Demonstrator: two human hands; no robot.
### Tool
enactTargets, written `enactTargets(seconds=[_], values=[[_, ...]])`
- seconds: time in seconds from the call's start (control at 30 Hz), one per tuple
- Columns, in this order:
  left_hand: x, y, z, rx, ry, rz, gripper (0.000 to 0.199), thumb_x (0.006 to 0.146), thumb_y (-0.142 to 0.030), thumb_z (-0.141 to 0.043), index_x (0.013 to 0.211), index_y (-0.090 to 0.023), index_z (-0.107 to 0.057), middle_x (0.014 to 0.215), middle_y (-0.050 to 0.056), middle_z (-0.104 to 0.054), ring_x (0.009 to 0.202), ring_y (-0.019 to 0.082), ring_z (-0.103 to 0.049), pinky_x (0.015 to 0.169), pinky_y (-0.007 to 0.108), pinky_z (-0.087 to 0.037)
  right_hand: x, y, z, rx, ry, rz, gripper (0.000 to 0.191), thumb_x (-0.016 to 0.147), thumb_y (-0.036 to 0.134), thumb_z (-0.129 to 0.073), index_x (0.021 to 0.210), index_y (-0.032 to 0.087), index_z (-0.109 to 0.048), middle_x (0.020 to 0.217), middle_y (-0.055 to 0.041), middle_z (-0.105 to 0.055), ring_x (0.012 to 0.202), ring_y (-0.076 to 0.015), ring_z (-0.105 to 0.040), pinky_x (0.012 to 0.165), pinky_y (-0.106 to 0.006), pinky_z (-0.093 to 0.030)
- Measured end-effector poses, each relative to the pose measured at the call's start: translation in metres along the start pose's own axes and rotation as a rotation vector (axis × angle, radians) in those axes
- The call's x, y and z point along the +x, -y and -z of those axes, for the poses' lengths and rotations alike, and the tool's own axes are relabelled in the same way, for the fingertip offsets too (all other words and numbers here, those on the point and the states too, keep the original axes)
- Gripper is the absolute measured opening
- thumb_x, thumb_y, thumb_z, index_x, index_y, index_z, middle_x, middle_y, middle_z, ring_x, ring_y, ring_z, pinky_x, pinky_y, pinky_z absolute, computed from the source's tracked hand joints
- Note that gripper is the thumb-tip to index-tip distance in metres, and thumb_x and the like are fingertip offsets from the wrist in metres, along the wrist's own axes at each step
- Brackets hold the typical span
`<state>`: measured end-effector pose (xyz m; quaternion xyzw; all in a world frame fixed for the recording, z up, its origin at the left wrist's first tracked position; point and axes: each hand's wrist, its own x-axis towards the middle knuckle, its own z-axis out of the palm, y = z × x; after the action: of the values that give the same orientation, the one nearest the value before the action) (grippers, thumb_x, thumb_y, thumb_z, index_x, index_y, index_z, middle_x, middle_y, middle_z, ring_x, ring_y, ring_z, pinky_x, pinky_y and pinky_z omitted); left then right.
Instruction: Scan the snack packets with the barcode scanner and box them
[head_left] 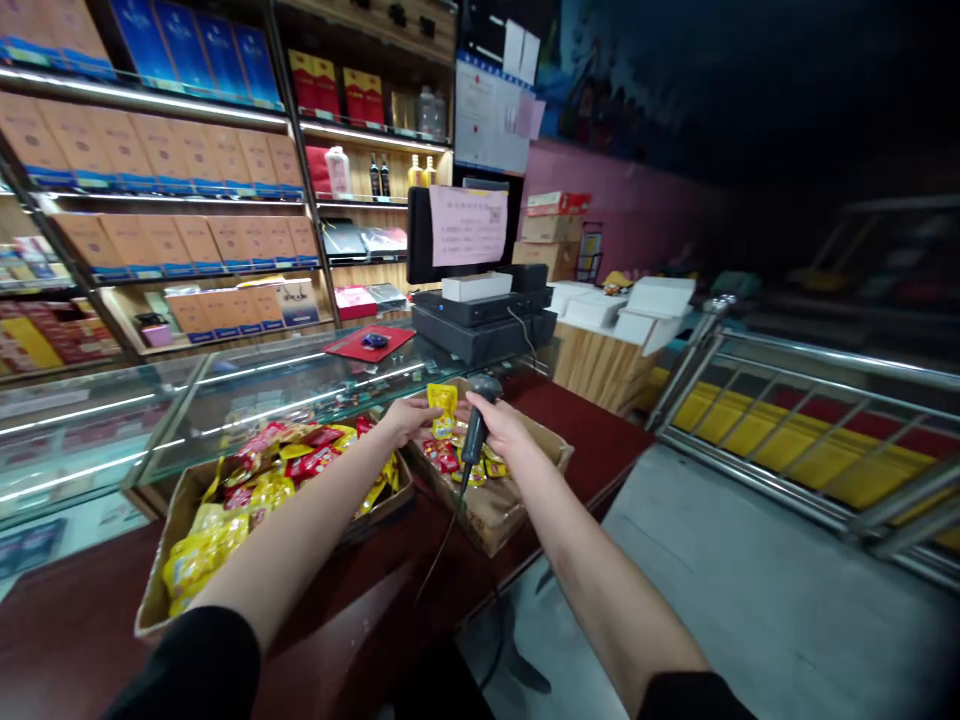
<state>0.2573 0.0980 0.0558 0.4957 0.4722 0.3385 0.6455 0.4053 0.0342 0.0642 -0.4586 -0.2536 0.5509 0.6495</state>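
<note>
My left hand holds a small yellow snack packet upright by its left edge. Beside it, my right hand is wrapped round the handle of a dark barcode scanner, whose cord hangs down toward the counter. The scanner's head is level with the packet, a little to its right. Both hands are over a shallow cardboard box with several red and yellow packets in its far part. To the left, a larger cardboard box is heaped with red and yellow packets, partly hidden by my left forearm.
A dark red counter carries both boxes. Beyond are a glass display case, a red mouse pad with a mouse, and a monitor over a black cash drawer. At right stands a metal railing.
</note>
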Motion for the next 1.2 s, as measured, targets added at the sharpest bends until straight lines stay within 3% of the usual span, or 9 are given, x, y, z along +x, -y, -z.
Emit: enactTargets(seconds=[0.13, 0.27, 0.4, 0.57, 0.7, 0.83, 0.97, 1.2], values=[[0.015, 0.003, -0.027, -0.002, 0.043, 0.005, 0.035, 0.061, -0.03, -0.084, 0.087, -0.012, -0.069, 0.081, 0.008, -0.07, 0.072, 0.019, -0.066, 0.063, 0.033, -0.058, 0.003, 0.007, 0.026, 0.012, -0.075, 0.015, 0.03, 0.07, 0.023, -0.076, 0.091, 0.014, -0.057, 0.086, -0.0091, -0.068, 0.081, -0.0233, -0.069, 0.063, -0.039, -0.061], [0.012, 0.0, -0.019, -0.007, 0.07, -0.013, 0.041, 0.058, -0.032, -0.085, 0.091, -0.013, -0.068, 0.092, 0.01, -0.07, 0.079, 0.02, -0.067, 0.066, 0.035, -0.057, 0.002, 0.005, 0.025, 0.014, -0.051, 0.012, 0.028, 0.072, 0.025, -0.074, 0.092, 0.015, -0.057, 0.087, -0.0097, -0.068, 0.083, -0.024, -0.069, 0.063, -0.039, -0.061], [-0.021, -0.01, 0.023, 0.075, 0.062, -0.091, 0.047, 0.061, -0.036, -0.083, 0.1, -0.014, -0.068, 0.091, 0.01, -0.07, 0.082, 0.022, -0.067, 0.065, 0.032, -0.055, -0.002, -0.008, -0.004, 0.043, 0.073, -0.037, 0.025, 0.075, 0.025, -0.072, 0.092, 0.016, -0.057, 0.086, -0.0074, -0.067, 0.079, -0.0219, -0.07, 0.063, -0.038, -0.062], [-0.09, -0.015, 0.094, 0.475, 0.012, -0.332, 0.033, 0.067, -0.037, -0.075, 0.095, -0.019, -0.074, 0.088, 0.005, -0.073, 0.082, 0.02, -0.066, 0.07, 0.025, -0.051, -0.022, -0.038, -0.062, 0.001, 0.266, -0.076, 0.034, 0.07, 0.029, -0.077, 0.094, 0.017, -0.057, 0.086, -0.0051, -0.067, 0.076, -0.0208, -0.07, 0.057, -0.034, -0.062], [-0.141, -0.003, 0.153, 0.707, -0.202, -0.452, 0.025, 0.074, -0.032, -0.067, 0.095, -0.023, -0.075, 0.094, 0.003, -0.073, 0.081, 0.02, -0.065, 0.077, 0.026, -0.048, -0.05, -0.066, -0.104, -0.085, 0.426, -0.089, 0.036, 0.067, 0.033, -0.078, 0.093, 0.016, -0.059, 0.085, -0.0055, -0.068, 0.073, -0.0208, -0.07, 0.054, -0.032, -0.061], [-0.184, 0.023, 0.2, 0.824, -0.477, -0.447, 0.024, 0.078, -0.028, -0.06, 0.096, -0.025, -0.075, 0.093, 0.004, -0.073, 0.08, 0.021, -0.065, 0.075, 0.027, -0.047, -0.08, -0.095, -0.133, -0.179, 0.511, -0.126, 0.037, 0.068, 0.035, -0.077, 0.096, 0.019, -0.06, 0.09, -0.006, -0.068, 0.081, -0.0232, -0.07, 0.053, -0.031, -0.061], [-0.215, 0.047, 0.217, 0.852, -0.565, -0.405, 0.024, 0.079, -0.035, -0.058, 0.094, -0.025, -0.075, 0.089, 0.004, -0.073, 0.076, 0.02, -0.064, 0.07, 0.026, -0.045, -0.1, -0.122, -0.149, -0.214, 0.559, -0.209, 0.038, 0.067, 0.036, -0.077, 0.097, 0.019, -0.058, 0.1, -0.0079, -0.066, 0.088, -0.0249, -0.069, 0.052, -0.031, -0.061], [-0.222, 0.075, 0.216, 0.916, -0.329, -0.221, 0.023, 0.071, -0.041, -0.065, 0.076, -0.021, -0.073, 0.071, 0.002, -0.068, 0.063, 0.015, -0.055, 0.058, 0.023, -0.036, -0.102, -0.15, -0.162, -0.268, 0.597, -0.235, 0.039, 0.068, 0.038, -0.076, 0.097, 0.018, -0.059, 0.1, -0.0075, -0.065, 0.088, -0.0259, -0.069, 0.052, -0.032, -0.06]])
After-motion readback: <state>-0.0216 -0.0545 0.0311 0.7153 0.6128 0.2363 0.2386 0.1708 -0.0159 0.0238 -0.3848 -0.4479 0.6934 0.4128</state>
